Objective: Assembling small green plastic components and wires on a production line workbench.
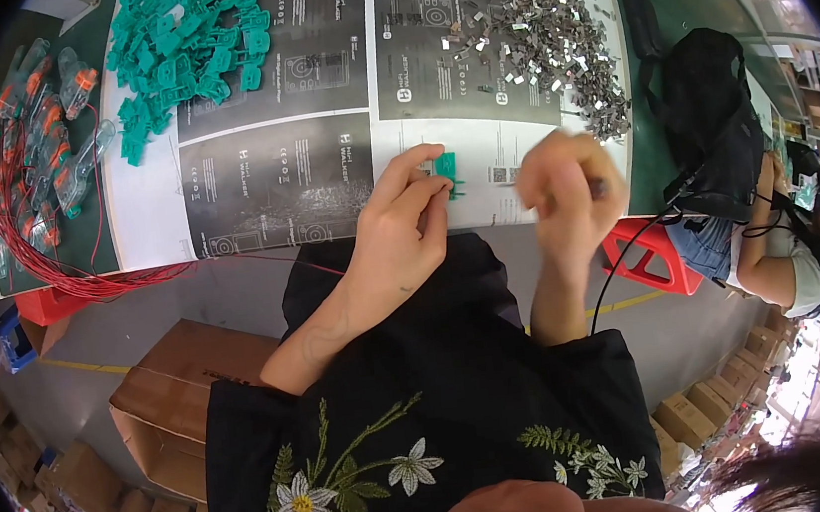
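Lying near the table's (673, 3) near edge: one green piece (450, 165), left hand (398, 219) fingertips against it, clamping uncertain. Right hand (568, 189): curled, blurred, contents unclear. Apparently unworked: green heap (188, 49), far-left; metal bits (563, 50), far-right corner. Finished count: cannot tell.

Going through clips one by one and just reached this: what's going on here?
A person's left hand pinches a small green piece. The right hand, blurred, is apart from it, to the right; what it holds is unclear. Beyond are piles of green pieces and small silvery parts; clear-and-orange parts with red wires lie left.
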